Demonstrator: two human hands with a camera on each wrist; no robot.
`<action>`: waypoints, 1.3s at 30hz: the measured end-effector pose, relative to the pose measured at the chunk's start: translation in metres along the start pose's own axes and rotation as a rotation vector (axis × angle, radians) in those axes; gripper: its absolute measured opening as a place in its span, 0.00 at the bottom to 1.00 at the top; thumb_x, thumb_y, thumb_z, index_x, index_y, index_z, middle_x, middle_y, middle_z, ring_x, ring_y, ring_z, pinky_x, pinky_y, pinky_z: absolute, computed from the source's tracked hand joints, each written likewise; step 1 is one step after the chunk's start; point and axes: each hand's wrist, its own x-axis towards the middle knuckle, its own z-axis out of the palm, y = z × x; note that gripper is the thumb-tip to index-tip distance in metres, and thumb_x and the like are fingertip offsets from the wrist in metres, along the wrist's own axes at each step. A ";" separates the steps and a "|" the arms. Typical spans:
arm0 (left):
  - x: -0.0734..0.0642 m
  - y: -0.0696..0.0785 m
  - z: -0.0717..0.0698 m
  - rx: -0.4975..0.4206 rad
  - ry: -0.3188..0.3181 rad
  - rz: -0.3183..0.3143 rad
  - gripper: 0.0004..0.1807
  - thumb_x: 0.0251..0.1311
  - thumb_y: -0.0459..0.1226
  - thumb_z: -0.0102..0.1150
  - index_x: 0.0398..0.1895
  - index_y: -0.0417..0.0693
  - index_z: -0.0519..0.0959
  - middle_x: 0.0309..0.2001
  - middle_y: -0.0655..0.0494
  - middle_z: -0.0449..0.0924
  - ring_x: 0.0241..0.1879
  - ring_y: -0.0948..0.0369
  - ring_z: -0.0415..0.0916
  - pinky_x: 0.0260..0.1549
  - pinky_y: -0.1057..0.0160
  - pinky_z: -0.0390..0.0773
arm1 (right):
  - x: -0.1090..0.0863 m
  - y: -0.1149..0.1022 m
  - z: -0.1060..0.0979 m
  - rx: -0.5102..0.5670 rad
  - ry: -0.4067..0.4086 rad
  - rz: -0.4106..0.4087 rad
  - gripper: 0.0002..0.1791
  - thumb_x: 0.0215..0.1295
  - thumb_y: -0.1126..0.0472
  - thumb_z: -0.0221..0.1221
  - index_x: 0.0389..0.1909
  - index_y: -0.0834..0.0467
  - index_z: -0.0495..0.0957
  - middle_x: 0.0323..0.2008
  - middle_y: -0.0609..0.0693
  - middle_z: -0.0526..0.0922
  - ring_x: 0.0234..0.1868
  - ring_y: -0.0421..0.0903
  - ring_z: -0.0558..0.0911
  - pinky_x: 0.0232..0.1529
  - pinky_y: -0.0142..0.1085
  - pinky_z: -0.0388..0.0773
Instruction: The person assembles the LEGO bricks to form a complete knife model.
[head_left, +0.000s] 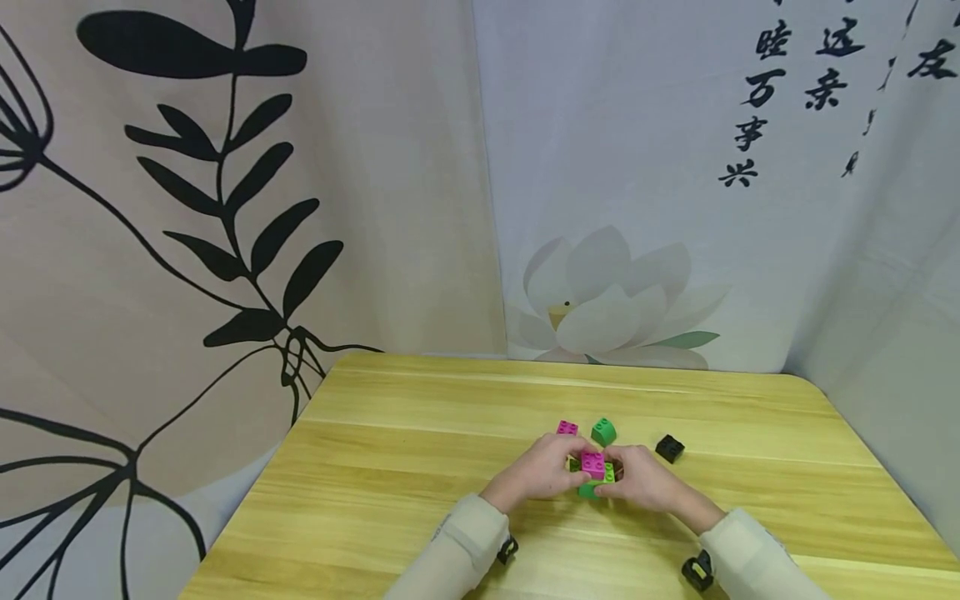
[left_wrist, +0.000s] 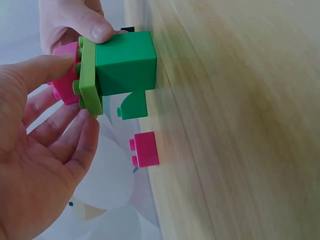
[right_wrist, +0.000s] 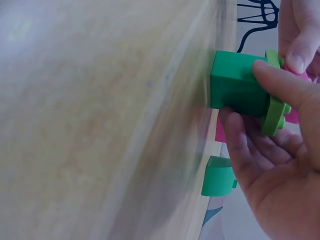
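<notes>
The left hand (head_left: 542, 469) pinches a pink brick (head_left: 592, 464), which sits on a lime plate (left_wrist: 89, 79) between both hands. The right hand (head_left: 643, 479) grips the green cube (left_wrist: 127, 62) beneath this plate. Farther right on the counter (head_left: 375, 500) lies a black brick (head_left: 670, 448).

A small upright stack of three toy pieces is between the two hands: a plain-sided dark green block (left_wrist: 127, 62) at the bottom, a thin lime-green plate (left_wrist: 89, 75) on it, and a pink brick (head_left: 592, 467) on top, studs up, leaving some lime studs bare. The left hand (head_left: 546, 468) grips the pink brick; the right hand (head_left: 643, 478) holds the green block, thumb on its side.
</notes>
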 end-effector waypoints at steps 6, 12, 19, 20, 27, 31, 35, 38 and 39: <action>0.000 -0.003 0.001 0.008 -0.004 -0.009 0.19 0.58 0.40 0.64 0.53 0.53 0.78 0.45 0.67 0.79 0.43 0.71 0.74 0.40 0.76 0.72 | 0.000 -0.001 0.000 -0.006 0.003 0.001 0.14 0.51 0.54 0.70 0.33 0.53 0.76 0.23 0.39 0.75 0.22 0.36 0.71 0.21 0.31 0.70; -0.001 -0.003 0.001 0.063 -0.014 0.030 0.20 0.59 0.43 0.64 0.54 0.53 0.77 0.47 0.66 0.79 0.44 0.72 0.74 0.44 0.75 0.71 | 0.000 0.000 0.000 -0.005 0.002 0.003 0.14 0.51 0.54 0.70 0.34 0.53 0.77 0.23 0.39 0.75 0.22 0.36 0.71 0.21 0.31 0.71; 0.000 -0.003 0.001 0.050 -0.024 0.032 0.19 0.58 0.42 0.65 0.53 0.53 0.78 0.44 0.67 0.79 0.43 0.72 0.74 0.43 0.75 0.71 | 0.000 0.003 0.001 0.005 -0.007 -0.004 0.14 0.52 0.54 0.70 0.34 0.54 0.77 0.23 0.40 0.75 0.21 0.36 0.71 0.20 0.30 0.70; 0.000 -0.003 0.001 0.046 -0.027 0.027 0.19 0.58 0.41 0.64 0.53 0.53 0.78 0.44 0.67 0.79 0.43 0.72 0.74 0.43 0.75 0.71 | -0.001 0.003 0.001 0.006 -0.009 -0.005 0.14 0.52 0.54 0.70 0.34 0.54 0.77 0.22 0.40 0.75 0.21 0.36 0.71 0.20 0.30 0.70; 0.001 -0.004 0.002 0.030 -0.035 0.006 0.18 0.58 0.41 0.65 0.52 0.53 0.79 0.43 0.67 0.80 0.43 0.72 0.74 0.42 0.74 0.72 | -0.001 0.003 0.001 0.009 -0.014 -0.003 0.14 0.52 0.54 0.70 0.34 0.54 0.77 0.23 0.40 0.75 0.22 0.36 0.71 0.20 0.30 0.70; 0.001 -0.004 0.002 0.016 -0.029 -0.004 0.18 0.57 0.41 0.66 0.52 0.54 0.79 0.43 0.68 0.80 0.43 0.72 0.74 0.42 0.74 0.72 | -0.001 0.002 0.001 0.010 -0.012 0.002 0.13 0.52 0.54 0.70 0.34 0.53 0.77 0.23 0.40 0.75 0.22 0.36 0.71 0.21 0.31 0.70; 0.002 -0.005 0.001 0.000 -0.027 -0.011 0.18 0.55 0.41 0.67 0.50 0.54 0.79 0.42 0.68 0.80 0.43 0.72 0.74 0.43 0.73 0.72 | -0.001 -0.001 0.000 0.003 -0.007 -0.001 0.13 0.52 0.55 0.70 0.33 0.53 0.76 0.22 0.40 0.74 0.21 0.36 0.71 0.20 0.30 0.70; 0.003 -0.004 0.000 0.006 -0.031 -0.019 0.18 0.55 0.41 0.68 0.50 0.54 0.80 0.42 0.68 0.80 0.43 0.72 0.74 0.43 0.72 0.72 | -0.001 -0.002 -0.001 -0.005 -0.004 -0.008 0.13 0.51 0.55 0.70 0.32 0.53 0.76 0.21 0.40 0.74 0.20 0.36 0.70 0.20 0.30 0.69; 0.003 -0.003 -0.001 0.008 -0.032 -0.021 0.18 0.54 0.41 0.68 0.50 0.54 0.80 0.42 0.68 0.80 0.43 0.72 0.74 0.43 0.72 0.72 | -0.001 -0.002 -0.001 -0.008 -0.003 -0.010 0.13 0.51 0.54 0.70 0.32 0.53 0.76 0.21 0.40 0.74 0.20 0.35 0.70 0.20 0.30 0.69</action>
